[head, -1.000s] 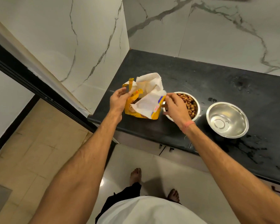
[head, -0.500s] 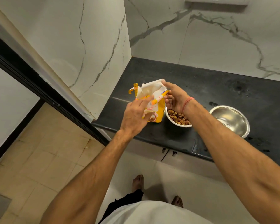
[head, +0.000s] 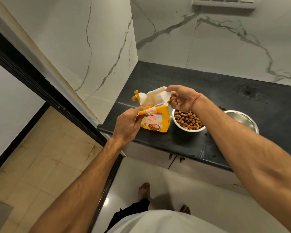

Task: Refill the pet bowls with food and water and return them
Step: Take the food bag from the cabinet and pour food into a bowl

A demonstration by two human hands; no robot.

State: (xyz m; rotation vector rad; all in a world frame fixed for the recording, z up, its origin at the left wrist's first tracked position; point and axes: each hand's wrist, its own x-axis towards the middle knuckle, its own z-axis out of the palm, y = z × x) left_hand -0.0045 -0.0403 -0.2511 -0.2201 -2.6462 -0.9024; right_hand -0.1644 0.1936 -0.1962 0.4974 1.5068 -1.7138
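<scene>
A yellow pet food bag [head: 155, 121] stands upright on the black counter [head: 208, 91], its white inner top open. My left hand [head: 127, 126] pinches the near flap of the bag's top. My right hand [head: 181, 98] grips the far white flap from above. Right beside the bag sits a steel bowl [head: 188, 121] full of brown kibble, partly under my right wrist. A second steel bowl [head: 244, 121], empty, stands further right and is half hidden by my right forearm.
Marble walls close off the counter at the back and left. A dark door frame [head: 45, 91] runs along the left. Cabinet doors with small handles [head: 175, 158] sit under the counter edge. My bare feet stand on the pale floor below.
The bag went from leaning to standing upright. My left hand moved from the bag's far left corner to its near flap; my right hand rose from the kibble bowl to the far flap.
</scene>
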